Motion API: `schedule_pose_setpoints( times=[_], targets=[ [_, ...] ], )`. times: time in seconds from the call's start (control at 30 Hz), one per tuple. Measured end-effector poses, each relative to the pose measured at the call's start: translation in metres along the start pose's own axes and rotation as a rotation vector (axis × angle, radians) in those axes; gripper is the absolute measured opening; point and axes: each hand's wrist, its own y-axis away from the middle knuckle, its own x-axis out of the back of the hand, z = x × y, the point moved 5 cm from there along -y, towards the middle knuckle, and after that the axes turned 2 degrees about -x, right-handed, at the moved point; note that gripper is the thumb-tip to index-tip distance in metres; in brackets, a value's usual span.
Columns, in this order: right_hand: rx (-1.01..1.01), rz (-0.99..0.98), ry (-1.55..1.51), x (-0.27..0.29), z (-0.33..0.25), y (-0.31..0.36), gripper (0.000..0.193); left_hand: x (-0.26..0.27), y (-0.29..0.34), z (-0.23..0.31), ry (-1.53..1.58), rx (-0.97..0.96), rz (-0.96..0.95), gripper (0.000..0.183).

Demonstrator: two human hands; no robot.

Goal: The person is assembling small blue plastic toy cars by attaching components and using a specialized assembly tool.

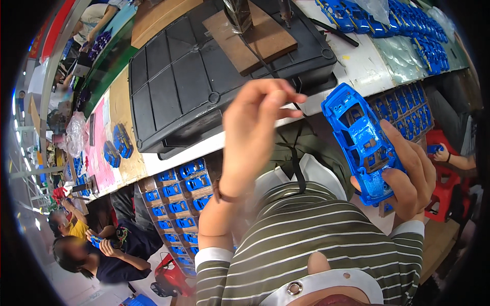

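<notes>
On the right, my right hand is closed around a blue toy car body. The shell is tilted, with open window and roof gaps, and its lower end rests among my fingers. My left hand is raised in front of the black plastic crate. Its fingers are bent with their tips apart, and I see nothing held in them. A thin black cord runs down from the fixture on the crate and passes close by those fingertips. The left hand is slightly blurred.
The black crate carries a brown board with a metal post. Blue car bodies lie at the far right and two on the left. Partitioned boxes of blue cars stand below the table. Co-workers sit left and right; red stools stand nearby.
</notes>
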Motion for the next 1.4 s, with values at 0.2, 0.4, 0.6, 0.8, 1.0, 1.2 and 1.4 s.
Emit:
schedule_pose_setpoints(
  times=[0.2, 0.4, 0.6, 0.8, 1.0, 1.2, 1.4],
  targets=[
    [0.035, -0.023, 0.014, -0.003, -0.013, -0.004, 0.049, 0.019, 0.018, 0.017, -0.420, -0.234, 0.074, 0.016],
    [0.172, -0.063, -0.002, -0.013, -0.037, -0.016, 0.042, 0.000, 0.015, 0.012, -0.659, -0.182, -0.097, 0.021],
    [0.310, -0.120, 0.025, -0.023, -0.051, -0.024, 0.033, 0.007, 0.013, 0.007, -0.774, -0.087, -0.067, 0.016],
    [0.348, -0.126, -0.002, -0.034, -0.050, -0.028, 0.032, 0.017, 0.018, 0.002, -0.743, -0.135, -0.011, 0.017],
    [0.335, -0.119, -0.024, -0.035, -0.050, -0.032, 0.033, 0.029, 0.029, 0.002, -0.596, -0.129, -0.014, 0.019],
    [0.329, -0.101, -0.084, -0.034, -0.054, -0.036, 0.036, 0.040, 0.034, 0.008, -0.585, -0.092, -0.036, 0.020],
    [0.409, -0.129, -0.074, -0.042, -0.063, -0.038, 0.033, 0.043, 0.041, 0.013, -0.780, -0.180, 0.020, 0.016]
  ],
)
